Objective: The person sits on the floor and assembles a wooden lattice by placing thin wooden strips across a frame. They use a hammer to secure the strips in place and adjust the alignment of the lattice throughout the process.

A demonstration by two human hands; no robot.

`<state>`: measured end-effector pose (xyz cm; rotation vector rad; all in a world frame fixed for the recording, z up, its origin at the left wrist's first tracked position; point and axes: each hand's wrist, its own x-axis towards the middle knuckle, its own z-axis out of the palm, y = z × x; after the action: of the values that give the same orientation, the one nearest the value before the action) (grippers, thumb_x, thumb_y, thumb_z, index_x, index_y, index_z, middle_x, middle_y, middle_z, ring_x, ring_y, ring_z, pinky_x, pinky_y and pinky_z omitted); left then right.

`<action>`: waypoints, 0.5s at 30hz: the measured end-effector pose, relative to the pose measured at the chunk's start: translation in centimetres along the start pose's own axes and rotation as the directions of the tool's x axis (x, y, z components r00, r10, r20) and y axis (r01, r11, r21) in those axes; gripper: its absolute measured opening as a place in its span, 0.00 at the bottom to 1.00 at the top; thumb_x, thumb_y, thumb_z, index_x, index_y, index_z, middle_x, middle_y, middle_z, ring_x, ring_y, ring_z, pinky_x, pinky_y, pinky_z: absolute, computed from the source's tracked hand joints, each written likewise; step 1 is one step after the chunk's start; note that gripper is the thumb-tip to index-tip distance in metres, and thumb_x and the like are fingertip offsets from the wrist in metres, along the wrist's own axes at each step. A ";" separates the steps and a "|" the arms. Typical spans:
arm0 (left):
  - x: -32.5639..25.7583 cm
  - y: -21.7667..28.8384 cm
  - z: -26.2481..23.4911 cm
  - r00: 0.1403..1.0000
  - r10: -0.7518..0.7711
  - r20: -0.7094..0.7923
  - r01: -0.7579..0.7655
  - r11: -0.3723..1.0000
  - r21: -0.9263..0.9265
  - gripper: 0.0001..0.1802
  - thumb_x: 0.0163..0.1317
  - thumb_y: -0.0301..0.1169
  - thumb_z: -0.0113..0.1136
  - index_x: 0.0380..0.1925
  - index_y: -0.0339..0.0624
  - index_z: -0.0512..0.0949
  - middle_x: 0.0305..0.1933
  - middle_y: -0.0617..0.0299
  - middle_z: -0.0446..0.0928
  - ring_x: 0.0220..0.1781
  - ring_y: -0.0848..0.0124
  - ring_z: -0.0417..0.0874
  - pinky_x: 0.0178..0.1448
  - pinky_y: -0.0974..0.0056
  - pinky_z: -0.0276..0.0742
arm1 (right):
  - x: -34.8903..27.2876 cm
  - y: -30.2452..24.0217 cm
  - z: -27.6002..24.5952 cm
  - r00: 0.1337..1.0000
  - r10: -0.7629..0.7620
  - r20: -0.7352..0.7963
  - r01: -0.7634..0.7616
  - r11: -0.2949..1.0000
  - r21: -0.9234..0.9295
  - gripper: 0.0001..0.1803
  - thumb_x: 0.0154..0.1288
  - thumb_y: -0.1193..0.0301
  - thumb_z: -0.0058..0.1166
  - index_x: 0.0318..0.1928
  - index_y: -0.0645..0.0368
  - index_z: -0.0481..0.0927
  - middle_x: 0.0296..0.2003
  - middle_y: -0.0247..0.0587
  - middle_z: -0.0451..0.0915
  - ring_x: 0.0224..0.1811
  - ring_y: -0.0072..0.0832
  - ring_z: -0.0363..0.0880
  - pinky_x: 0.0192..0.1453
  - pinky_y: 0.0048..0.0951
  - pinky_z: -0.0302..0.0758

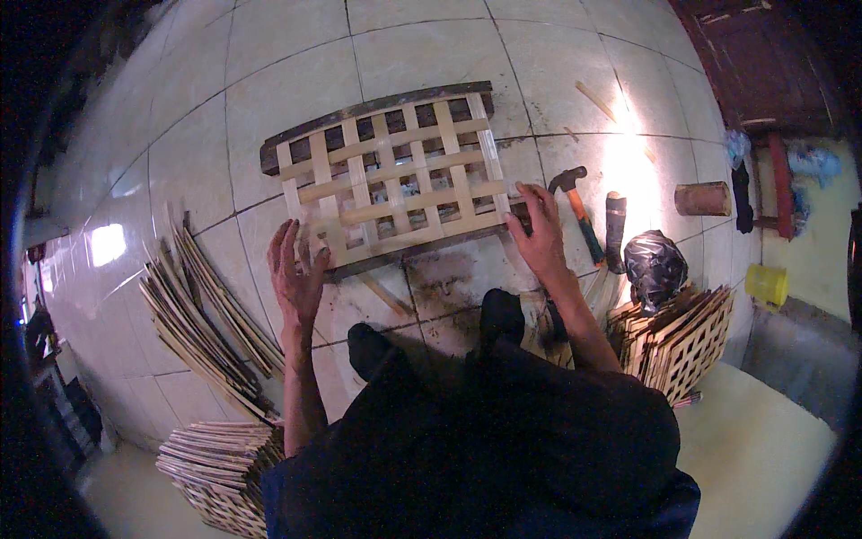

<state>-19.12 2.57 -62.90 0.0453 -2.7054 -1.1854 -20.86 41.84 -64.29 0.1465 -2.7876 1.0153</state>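
Note:
A woven lattice of pale flat strips lies on the floor, over a frame with dark wooden bars along its far and near edges. At its near left corner is my left hand, thumb and fingers apart beside the strip ends. My right hand is at the near right corner. Its thumb reaches the end of the near strip, with the fingers spread above it. Neither hand is closed around anything that I can see. Right of the lattice lies a hammer with an orange and dark handle.
Loose thin strips lie on the left of the tiled floor. Stacked lattice panels stand at the near left and near right. Beyond the right stack are a black plastic-wrapped bundle, a dark cylindrical tool and a brown cylinder.

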 end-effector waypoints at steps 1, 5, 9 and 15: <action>0.0 0.1 0.6 0.997 0.076 -0.003 -0.075 0.996 0.039 0.37 0.50 0.27 0.71 0.63 0.41 0.70 0.67 0.48 0.67 0.67 0.51 0.68 0.68 0.51 0.68 | 0.6 0.0 0.1 1.000 -0.022 0.005 0.022 0.999 -0.025 0.31 0.60 0.69 0.62 0.64 0.56 0.70 0.57 0.52 0.70 0.59 0.48 0.70 0.63 0.41 0.69; 1.3 3.9 4.4 0.971 0.212 0.109 -0.207 0.977 -0.050 0.38 0.49 0.31 0.72 0.62 0.41 0.69 0.68 0.48 0.66 0.68 0.49 0.67 0.70 0.50 0.64 | 4.4 -0.3 -0.8 0.989 -0.089 0.114 0.098 0.992 -0.074 0.31 0.59 0.68 0.63 0.63 0.56 0.70 0.56 0.51 0.71 0.59 0.48 0.71 0.62 0.40 0.71; 6.4 8.5 7.3 0.923 0.306 0.232 -0.322 0.946 0.032 0.38 0.52 0.37 0.70 0.63 0.42 0.67 0.68 0.48 0.64 0.70 0.48 0.64 0.73 0.47 0.58 | 5.9 1.2 -2.1 0.985 0.019 0.171 0.013 0.983 -0.182 0.32 0.58 0.66 0.63 0.63 0.56 0.70 0.55 0.52 0.71 0.60 0.48 0.70 0.63 0.40 0.69; 10.9 7.7 11.7 0.767 0.449 0.458 -0.549 0.829 0.107 0.43 0.55 0.49 0.64 0.69 0.46 0.61 0.74 0.53 0.57 0.75 0.51 0.56 0.77 0.44 0.47 | 3.2 3.7 -2.6 0.987 -0.053 0.150 0.096 0.950 -0.296 0.34 0.57 0.63 0.65 0.64 0.55 0.70 0.63 0.53 0.64 0.64 0.50 0.66 0.66 0.44 0.67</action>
<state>-31.58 15.15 -63.28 -0.9524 -2.8958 -0.7646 -24.23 46.28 -64.04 0.2899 -2.9959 0.5700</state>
